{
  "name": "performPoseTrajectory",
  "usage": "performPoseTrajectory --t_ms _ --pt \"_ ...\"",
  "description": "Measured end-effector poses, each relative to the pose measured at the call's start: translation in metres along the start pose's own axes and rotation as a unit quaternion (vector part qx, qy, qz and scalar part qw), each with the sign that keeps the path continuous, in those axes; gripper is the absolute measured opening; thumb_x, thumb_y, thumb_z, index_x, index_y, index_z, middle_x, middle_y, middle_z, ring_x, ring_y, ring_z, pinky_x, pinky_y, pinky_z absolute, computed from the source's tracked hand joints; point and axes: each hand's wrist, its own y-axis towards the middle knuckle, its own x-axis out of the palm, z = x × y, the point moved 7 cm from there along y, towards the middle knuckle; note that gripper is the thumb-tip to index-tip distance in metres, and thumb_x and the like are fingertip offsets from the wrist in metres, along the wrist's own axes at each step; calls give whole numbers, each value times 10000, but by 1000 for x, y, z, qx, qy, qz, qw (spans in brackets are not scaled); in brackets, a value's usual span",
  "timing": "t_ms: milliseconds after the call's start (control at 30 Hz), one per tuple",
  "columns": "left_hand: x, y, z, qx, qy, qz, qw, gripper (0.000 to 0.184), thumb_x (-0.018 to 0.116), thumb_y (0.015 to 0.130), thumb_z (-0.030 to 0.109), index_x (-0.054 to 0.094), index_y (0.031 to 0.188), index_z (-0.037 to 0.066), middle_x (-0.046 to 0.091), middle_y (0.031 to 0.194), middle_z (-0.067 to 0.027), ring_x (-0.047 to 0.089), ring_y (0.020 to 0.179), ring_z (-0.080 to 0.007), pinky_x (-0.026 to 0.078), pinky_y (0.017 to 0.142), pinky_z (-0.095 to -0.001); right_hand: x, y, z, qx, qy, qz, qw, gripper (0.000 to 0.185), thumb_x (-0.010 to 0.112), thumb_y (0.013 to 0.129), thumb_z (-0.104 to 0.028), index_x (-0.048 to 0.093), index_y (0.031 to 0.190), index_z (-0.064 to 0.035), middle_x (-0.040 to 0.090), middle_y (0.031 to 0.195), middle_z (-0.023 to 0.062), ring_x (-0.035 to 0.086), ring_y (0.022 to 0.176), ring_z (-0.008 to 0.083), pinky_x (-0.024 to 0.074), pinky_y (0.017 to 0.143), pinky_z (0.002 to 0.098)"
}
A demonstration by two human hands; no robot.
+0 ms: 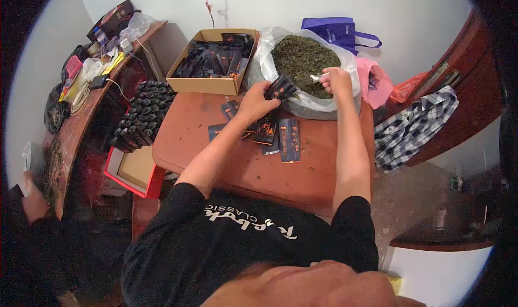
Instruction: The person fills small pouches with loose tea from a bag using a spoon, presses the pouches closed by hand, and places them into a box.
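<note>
My left hand (258,101) is closed around a black packet (281,87), holding it at the near left rim of a clear plastic bag (264,48). Dried green crushed leaves (302,56) fill this bag. Over the right part of the leaves, my right hand (336,81) grips a small white spoon-like tool (316,78); its exact shape is too small to make out. Below my left hand, several flat black packets with orange print (290,140) lie on the reddish-brown table (216,156).
A cardboard box (208,85) of black packets stands back left. Beside the table are a red box (145,172) and stacked black bundles (143,113). A cluttered shelf (81,123) and another person's hand (35,202) are at left. Blue (332,32) and pink (372,80) bags sit back right.
</note>
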Motion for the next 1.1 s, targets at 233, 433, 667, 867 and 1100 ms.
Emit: performPoseTrajectory --t_ms 233,433,667,867,1100 --pt "-3 -7 13 31 32 38 998 470 727 725 212 603 1136 22 662 1068 -126 625 1016 -239 457 921 -343 -5 -8 -26 20 76 -33 996 230 502 917 -158 647 988 5 639 696 100 527 507 96 382 412 213" --pt "-1 -5 12 31 0 38 999 563 736 698 230 571 1178 -12 630 1122 -202 611 1074 -321 458 963 -377 21 -19 -45 -16 11 -71 997 261 489 924 -202 661 957 -9 638 665 82 517 490 96 389 417 219" --pt "-4 -13 17 23 10 31 999 530 733 697 217 577 1159 8 637 1110 -180 614 1064 -307 458 953 -376 80 -74 -96 -253 -262 -93 927 264 461 930 -187 665 954 -22 686 769 180 681 669 308 541 651 422" --pt "-6 -9 6 25 -47 30 998 506 735 696 198 589 1150 31 646 1084 -131 619 1024 -253 464 928 -357 94 -98 -123 -368 -341 -59 863 192 510 931 -173 644 987 -47 667 806 222 647 798 428 517 744 511" --pt "-6 -9 -7 27 -92 49 994 529 751 673 201 591 1147 30 646 1073 -140 628 986 -257 484 890 -349 101 -118 -120 -430 -343 -78 832 166 514 914 -126 632 1004 -53 677 815 159 656 788 366 508 714 479"
